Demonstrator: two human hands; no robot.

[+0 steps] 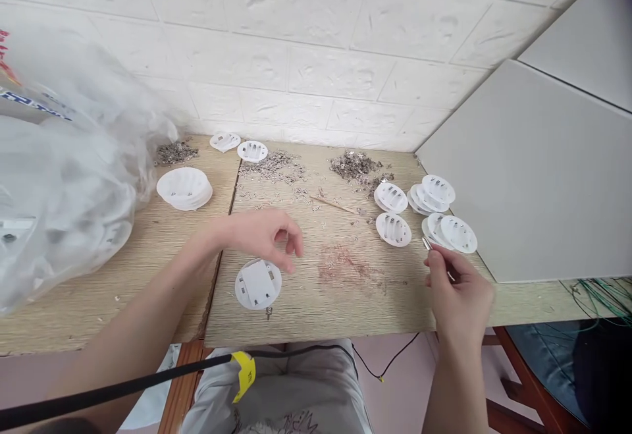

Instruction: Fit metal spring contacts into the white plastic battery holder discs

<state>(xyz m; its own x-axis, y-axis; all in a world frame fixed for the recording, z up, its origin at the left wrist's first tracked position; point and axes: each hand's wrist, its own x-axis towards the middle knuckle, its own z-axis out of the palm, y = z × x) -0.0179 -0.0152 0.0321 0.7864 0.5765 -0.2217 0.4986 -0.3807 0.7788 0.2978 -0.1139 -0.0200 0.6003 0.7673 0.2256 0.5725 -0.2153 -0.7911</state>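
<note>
My left hand (pixel 266 235) hovers just above a round white plastic disc (pixel 257 284) with small metal parts in it, its fingers loosely curled, apart from the thumb and with nothing visible between them. A small metal clip (pixel 269 313) lies below that disc. At the right, my right hand (pixel 459 286) pinches a thin shiny metal piece (pixel 426 244) between thumb and forefinger; its exact kind is unclear. Its tip is close to a fanned stack of white discs (pixel 459 234). Another disc (pixel 394 230) lies left of it.
Piles of small metal parts (pixel 353 165) and scattered clips (pixel 276 166) lie by the wall, near a thin wooden stick (pixel 332 204). More discs (pixel 184 187) are stacked at the left beside a large plastic bag (pixel 74 177). A grey panel (pixel 533 177) borders the right; a black cable (pixel 148 379) crosses below.
</note>
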